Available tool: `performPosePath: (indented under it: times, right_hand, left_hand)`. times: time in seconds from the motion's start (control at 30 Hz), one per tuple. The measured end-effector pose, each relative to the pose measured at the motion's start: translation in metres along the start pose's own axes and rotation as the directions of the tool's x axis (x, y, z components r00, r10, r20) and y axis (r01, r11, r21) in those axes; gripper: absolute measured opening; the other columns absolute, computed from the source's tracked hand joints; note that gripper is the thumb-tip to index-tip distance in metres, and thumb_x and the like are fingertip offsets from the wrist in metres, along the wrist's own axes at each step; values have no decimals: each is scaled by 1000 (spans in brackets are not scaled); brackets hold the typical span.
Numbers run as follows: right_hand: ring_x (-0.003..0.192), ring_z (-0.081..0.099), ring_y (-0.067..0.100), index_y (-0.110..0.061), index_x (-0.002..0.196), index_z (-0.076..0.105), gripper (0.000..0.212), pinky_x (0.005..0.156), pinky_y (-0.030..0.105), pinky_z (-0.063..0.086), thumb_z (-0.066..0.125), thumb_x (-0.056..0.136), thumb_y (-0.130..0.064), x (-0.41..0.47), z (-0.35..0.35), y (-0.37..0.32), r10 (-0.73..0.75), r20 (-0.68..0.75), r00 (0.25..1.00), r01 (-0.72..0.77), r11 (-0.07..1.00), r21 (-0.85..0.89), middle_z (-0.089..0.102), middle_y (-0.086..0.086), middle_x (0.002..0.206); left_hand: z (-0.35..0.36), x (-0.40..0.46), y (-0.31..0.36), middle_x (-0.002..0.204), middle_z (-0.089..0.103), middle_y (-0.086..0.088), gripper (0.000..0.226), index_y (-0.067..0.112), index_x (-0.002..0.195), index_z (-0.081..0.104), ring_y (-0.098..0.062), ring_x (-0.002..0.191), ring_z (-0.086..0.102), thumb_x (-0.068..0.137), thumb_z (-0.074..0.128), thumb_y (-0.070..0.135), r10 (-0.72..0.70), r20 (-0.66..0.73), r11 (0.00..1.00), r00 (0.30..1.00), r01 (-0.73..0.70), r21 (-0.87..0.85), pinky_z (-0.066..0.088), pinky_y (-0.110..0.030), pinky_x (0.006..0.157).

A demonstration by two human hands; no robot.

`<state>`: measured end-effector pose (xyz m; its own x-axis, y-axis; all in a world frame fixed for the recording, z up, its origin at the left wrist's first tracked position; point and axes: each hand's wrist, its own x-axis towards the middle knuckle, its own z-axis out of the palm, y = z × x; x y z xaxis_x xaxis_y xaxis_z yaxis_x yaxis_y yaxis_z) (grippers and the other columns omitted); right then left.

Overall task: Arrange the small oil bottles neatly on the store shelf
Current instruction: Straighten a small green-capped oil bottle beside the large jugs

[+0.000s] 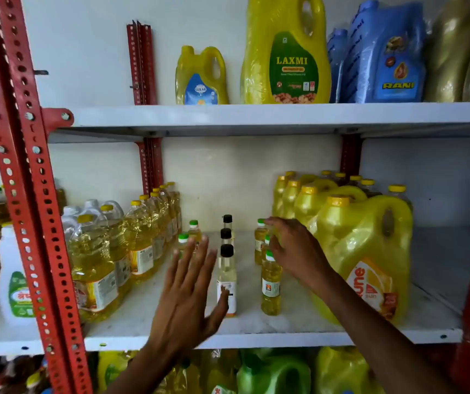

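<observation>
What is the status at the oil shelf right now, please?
Left hand open, beside black-capped bottles. Right hand reaching among green-capped bottles, grip unclear. Big yellow jug crowds right side.

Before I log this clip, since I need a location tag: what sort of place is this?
Most likely a grocery store's cooking-oil section: branded oil jugs stand on a white shelf with red slotted uprights, and small oil bottles are lined up in rows.
</observation>
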<state>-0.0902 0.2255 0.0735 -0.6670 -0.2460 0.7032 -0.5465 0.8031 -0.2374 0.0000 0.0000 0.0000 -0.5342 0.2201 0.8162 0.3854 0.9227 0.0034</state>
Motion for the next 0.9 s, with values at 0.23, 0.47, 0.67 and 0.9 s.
performPosePath:
  times: [0.23, 0.47, 0.67, 0.9]
  right_hand:
    - [128, 54, 27, -15, 132, 59, 42, 108, 36, 45, 52, 92, -3, -5, 25, 29, 91, 371, 924, -147, 981, 126, 59, 12, 138]
    - [101, 64, 25, -18, 118, 70, 31, 85, 21, 43, 64, 88, -13, 1, 29, 41, 95, 325, 941, -145, 980, 135, 66, 12, 118]
    - [102, 63, 24, -16, 110, 71, 32, 87, 29, 48, 73, 81, -29, 0, 30, 46, 161, 275, 948, -207, 968, 144, 68, 12, 104]
    - [107, 66, 23, -14, 118, 68, 41, 90, 27, 52, 77, 78, -17, -1, 28, 47, 141, 314, 939, -202, 965, 170, 71, 11, 118]
  left_hand:
    - [67, -85, -6, 151, 43, -5, 64, 15, 145, 43, -24, 141, 40, 92, 50, 52, -182, 388, 981, 904, 193, 9, 26, -42, 118]
    - [85, -97, -15, 156, 35, -3, 63, 17, 148, 35, -18, 147, 26, 96, 47, 51, -212, 444, 965, 871, 257, -43, 4, -35, 118]
    - [93, -102, -16, 151, 45, -5, 59, 15, 144, 44, -18, 144, 31, 95, 52, 47, -254, 404, 947, 879, 311, -80, 11, -34, 118]
    - [95, -103, -14, 152, 43, -6, 60, 15, 145, 42, -19, 145, 30, 94, 52, 46, -280, 398, 938, 874, 337, -79, 11, -33, 120]
